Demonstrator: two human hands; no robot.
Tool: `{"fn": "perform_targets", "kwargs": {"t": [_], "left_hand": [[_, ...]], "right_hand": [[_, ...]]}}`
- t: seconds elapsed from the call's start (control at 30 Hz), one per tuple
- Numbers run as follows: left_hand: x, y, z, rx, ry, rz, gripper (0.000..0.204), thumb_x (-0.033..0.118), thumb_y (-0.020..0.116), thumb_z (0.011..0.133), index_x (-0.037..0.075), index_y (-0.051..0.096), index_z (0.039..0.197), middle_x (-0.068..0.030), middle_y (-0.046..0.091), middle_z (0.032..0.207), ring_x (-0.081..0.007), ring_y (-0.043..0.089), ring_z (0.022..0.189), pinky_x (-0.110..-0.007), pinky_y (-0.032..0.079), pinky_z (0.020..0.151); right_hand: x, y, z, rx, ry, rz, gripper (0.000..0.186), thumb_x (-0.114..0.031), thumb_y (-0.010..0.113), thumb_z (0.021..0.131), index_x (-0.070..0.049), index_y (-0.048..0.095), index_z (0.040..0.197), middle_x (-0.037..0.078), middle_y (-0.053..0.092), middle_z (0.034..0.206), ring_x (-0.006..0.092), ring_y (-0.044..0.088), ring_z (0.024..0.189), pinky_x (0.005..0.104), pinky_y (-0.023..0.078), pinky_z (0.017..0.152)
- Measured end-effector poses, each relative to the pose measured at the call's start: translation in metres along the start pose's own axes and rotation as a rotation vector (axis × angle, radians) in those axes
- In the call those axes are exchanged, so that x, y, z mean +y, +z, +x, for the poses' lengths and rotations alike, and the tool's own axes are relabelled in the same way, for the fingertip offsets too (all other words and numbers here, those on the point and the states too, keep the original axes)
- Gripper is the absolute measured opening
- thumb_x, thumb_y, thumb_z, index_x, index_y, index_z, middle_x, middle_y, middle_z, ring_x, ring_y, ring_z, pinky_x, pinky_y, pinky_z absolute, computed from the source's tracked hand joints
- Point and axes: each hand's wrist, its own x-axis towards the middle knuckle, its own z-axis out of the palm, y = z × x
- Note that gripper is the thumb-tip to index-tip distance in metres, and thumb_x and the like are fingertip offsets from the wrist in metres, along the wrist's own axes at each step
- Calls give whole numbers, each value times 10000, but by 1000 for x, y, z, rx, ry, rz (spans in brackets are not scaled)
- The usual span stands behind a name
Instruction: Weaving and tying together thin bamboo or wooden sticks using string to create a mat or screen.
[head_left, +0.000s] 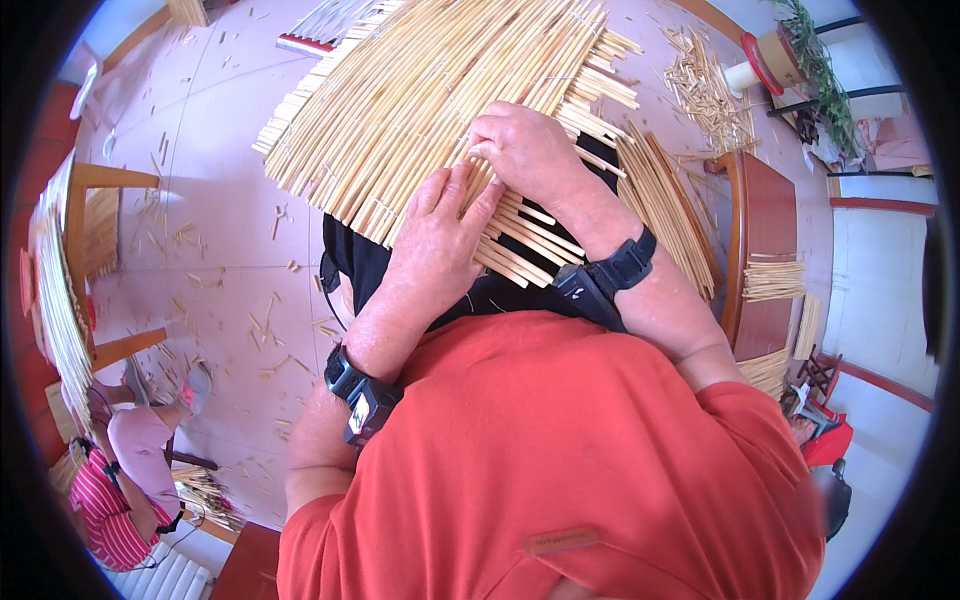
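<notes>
A large mat of pale straw-coloured stalks [400, 110], laid side by side and tied across with thin thread, spreads over my lap and away from me. My left hand [440, 220] lies on its near edge, fingers stretched forward over the stalks. Just to the right, my right hand [525, 150] is closed, its thumb and fingers pinched together at the mat near my left fingertips. What the pinch holds is too small to make out. Several stalk ends [530, 245] stick out unevenly below my hands, over dark cloth.
Loose long stalks [665, 205] lie at my right beside a brown wooden bench [770, 210] bearing stalk bundles [772, 278]. Cut bits heap on the floor [710, 90] and scatter leftward. At the far left, another person [125, 490] sits by a wooden stand [110, 178] holding another mat.
</notes>
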Motion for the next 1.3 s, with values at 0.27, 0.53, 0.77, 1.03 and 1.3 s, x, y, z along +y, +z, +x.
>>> {"fn": "perform_targets", "kwargs": {"t": [0.27, 0.53, 0.77, 1.03, 1.3], "left_hand": [[-2, 1, 1, 41, 18, -50, 769, 24, 719, 627, 85, 527, 1368, -235, 480, 1380, -385, 437, 1282, -446, 375, 1085], [-6, -11, -1, -22, 40, -55, 687, 188, 770, 763, 56, 498, 1380, -219, 545, 1323, -409, 464, 1254, -446, 390, 1067], [-32, -7, 26, 248, -110, 11, 392, 210, 693, 852, -1, 634, 1178, -168, 654, 1109, -381, 573, 1034, -438, 448, 952], [-20, 3, 22, 66, -199, 46, 600, 308, 723, 791, 23, 557, 1292, -100, 491, 1348, -325, 462, 1214, -457, 383, 1012], [-31, 28, 24, 75, -184, 164, 592, 208, 664, 782, 47, 537, 1338, -62, 462, 1378, -305, 448, 1234, -446, 381, 1017]], "right_hand": [[13, 8, 5, 73, -175, 59, 94, -111, 688, 771, -48, 622, 796, 87, 608, 794, 290, 615, 772, 389, 510, 676], [-51, -63, -1, 474, -107, 666, 173, -123, 558, 967, -37, 539, 819, 77, 638, 754, 193, 660, 671, 305, 534, 579], [-55, -73, -24, 2, 140, 1597, 193, -209, 572, 999, -37, 522, 927, 40, 562, 676, 101, 534, 519, 229, 458, 477], [-73, -37, -41, -250, -32, 1998, 303, -298, 697, 919, -62, 526, 838, -41, 435, 685, 40, 345, 561, 208, 287, 511], [-75, -7, -47, -366, 64, 2367, 288, -317, 644, 947, -114, 480, 824, -60, 374, 598, 56, 297, 493, 237, 255, 505]]}}
